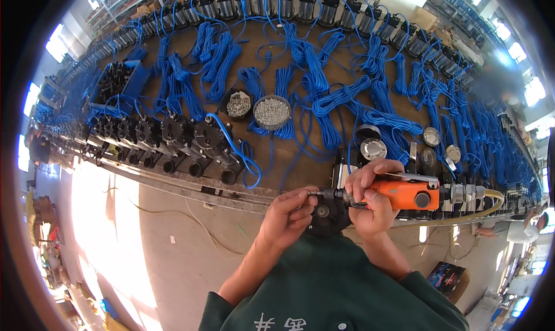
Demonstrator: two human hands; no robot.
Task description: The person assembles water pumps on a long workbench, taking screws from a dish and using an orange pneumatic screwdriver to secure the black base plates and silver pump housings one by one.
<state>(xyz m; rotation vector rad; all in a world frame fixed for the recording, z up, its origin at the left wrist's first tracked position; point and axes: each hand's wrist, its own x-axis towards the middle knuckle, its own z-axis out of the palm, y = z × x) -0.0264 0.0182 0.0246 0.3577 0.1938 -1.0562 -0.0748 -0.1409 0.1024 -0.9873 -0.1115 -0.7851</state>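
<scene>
Dark green shirt (324,279) seen closest, at the lower edge. Orange pneumatic screwdriver (404,194) held sideways at the worktop's near edge, clamped in the fingers of the right hand (374,201); pale air hose (496,194) joined to its right end. Bit (319,193) pinched by the left hand (290,212), fingers together; whether a screw is included cannot be told. Black round casting (322,212) seen just below the bit. Blue cable coils (341,100) and dish of small metal parts (273,112) spread across worktop (265,162).

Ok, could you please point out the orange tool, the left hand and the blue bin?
Orange tool (404,197): head view, body.
Left hand (286,212): head view, middle.
Blue bin (136,81): head view, right wall.
</scene>
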